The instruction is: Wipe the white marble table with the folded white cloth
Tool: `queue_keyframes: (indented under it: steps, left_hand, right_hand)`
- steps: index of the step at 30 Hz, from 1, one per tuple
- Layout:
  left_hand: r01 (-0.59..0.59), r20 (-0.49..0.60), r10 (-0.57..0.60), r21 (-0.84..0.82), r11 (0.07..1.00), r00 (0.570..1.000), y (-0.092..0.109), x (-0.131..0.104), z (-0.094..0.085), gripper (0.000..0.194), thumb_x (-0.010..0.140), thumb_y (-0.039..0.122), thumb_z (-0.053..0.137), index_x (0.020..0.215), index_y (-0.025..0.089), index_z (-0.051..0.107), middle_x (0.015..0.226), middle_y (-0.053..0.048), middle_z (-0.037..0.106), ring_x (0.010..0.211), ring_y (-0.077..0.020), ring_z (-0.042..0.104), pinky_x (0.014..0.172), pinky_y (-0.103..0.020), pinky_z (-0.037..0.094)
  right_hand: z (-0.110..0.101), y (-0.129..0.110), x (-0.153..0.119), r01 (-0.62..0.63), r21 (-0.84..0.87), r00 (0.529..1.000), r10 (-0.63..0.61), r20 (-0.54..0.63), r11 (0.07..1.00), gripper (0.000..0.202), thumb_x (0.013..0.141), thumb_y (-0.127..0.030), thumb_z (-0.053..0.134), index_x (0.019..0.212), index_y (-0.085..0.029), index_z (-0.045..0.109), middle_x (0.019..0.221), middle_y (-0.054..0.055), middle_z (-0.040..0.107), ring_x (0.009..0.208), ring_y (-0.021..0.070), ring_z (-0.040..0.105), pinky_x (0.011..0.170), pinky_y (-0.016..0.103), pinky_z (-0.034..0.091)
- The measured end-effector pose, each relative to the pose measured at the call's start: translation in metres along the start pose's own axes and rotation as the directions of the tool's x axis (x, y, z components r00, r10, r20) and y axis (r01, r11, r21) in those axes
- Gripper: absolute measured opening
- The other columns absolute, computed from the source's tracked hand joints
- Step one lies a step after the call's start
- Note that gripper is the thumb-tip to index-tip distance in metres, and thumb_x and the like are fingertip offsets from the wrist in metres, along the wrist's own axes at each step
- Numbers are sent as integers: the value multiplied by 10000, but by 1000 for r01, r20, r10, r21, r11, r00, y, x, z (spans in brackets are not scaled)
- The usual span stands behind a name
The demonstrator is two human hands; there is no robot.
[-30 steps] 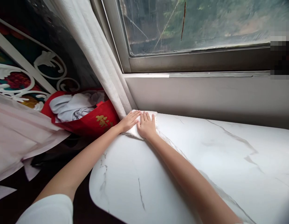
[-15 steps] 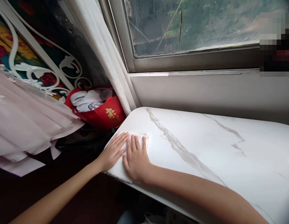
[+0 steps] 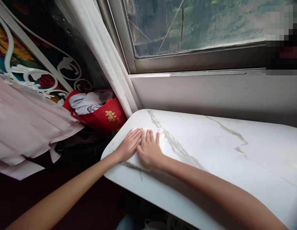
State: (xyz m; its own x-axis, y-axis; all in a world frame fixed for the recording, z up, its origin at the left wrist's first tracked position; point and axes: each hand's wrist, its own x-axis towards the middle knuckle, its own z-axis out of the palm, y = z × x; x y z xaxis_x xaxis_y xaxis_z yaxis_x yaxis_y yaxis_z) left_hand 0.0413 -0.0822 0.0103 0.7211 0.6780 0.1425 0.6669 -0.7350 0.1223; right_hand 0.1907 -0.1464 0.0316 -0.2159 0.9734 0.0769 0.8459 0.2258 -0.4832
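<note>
A white cloth lies flat on a white tabletop with grey marble veins, near its rounded left end. My left hand rests palm down on the cloth, fingers stretched out toward the window. Beside it, my right hand presses on the same cloth with its fingers slightly spread. The two hands touch or nearly touch; the right thumb is hard to make out. Both palms hide most of the cloth, whose right edge shows just past my right fingers.
Behind the table are a low wall and a metal-framed window. A white curtain hangs at the left corner. A red bag with pale fabric stands left of the table, near a pink draped cloth and white scrolled metalwork.
Both hands and the cloth have slid right and away from the table's near left edge, uncovering that edge and corner. The camera view has shifted slightly.
</note>
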Motion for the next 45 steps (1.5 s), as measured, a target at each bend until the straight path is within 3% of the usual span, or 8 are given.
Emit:
queue_keyframes:
  steps: [9,13,17,22,27,39,42,45]
  left_hand:
    - [24,-22,-23,44,999,1000,-25,168,28,495,921,203,260,1401,114,339,1483,-96,310,1377,-182,227,1137,-397,120]
    - [21,-20,-20,49,999,1000,-23,205,32,479,928,205,277,1390,106,359,1464,-102,349,1364,-197,262,1133,-405,136]
    - [2,-45,0,55,998,999,-24,213,36,464,935,209,269,1382,138,373,1453,-83,373,1347,-190,299,1125,-406,168]
    - [1,-73,5,85,996,997,-18,199,38,473,933,198,265,1392,130,357,1468,-91,344,1364,-191,263,1127,-413,157]
    - [19,-55,-15,83,996,998,10,166,32,484,933,201,271,1397,88,345,1477,-110,320,1376,-201,233,1131,-408,149]
    - [-62,-131,73,82,995,989,131,-6,21,513,929,200,286,1425,67,281,1493,-121,275,1398,-226,150,1140,-466,145]
    - [-108,-112,117,81,991,987,157,-30,18,539,933,211,310,1445,67,225,1511,-122,220,1402,-242,119,1141,-477,143]
    - [-136,-78,140,60,989,987,168,-31,17,539,946,231,304,1453,79,204,1520,-113,189,1404,-244,106,1142,-485,136]
  right_hand:
    - [-30,111,100,-128,-135,976,100,-191,983,582,936,-313,182,1431,-15,256,1500,145,259,1393,216,174,1121,454,28]
    - [-40,135,117,-207,-151,952,163,-259,967,559,936,-297,190,1414,-32,308,1486,131,304,1379,200,218,1119,435,56]
    - [-40,138,119,-238,-168,939,182,-292,957,545,937,-284,185,1407,-50,329,1480,130,319,1372,196,233,1115,435,64]
    - [-37,133,107,-218,-178,946,163,-282,959,553,942,-304,190,1420,-51,305,1487,128,305,1380,206,214,1119,433,49]
    - [-36,122,74,-189,-187,960,142,-242,964,560,948,-315,190,1429,-44,284,1498,133,274,1390,213,188,1124,435,45]
    - [-22,56,-113,-5,-114,995,-6,-99,993,563,977,-385,158,1469,-111,137,1532,74,122,1413,209,43,1149,482,5]
    - [-27,52,-149,13,-61,999,-15,-36,998,569,979,-401,183,1474,-167,29,1538,31,58,1413,196,9,1154,485,6]
    - [-34,56,-162,-28,2,1000,28,13,1000,572,978,-418,184,1467,-205,-23,1539,-2,34,1412,177,-6,1157,472,5]
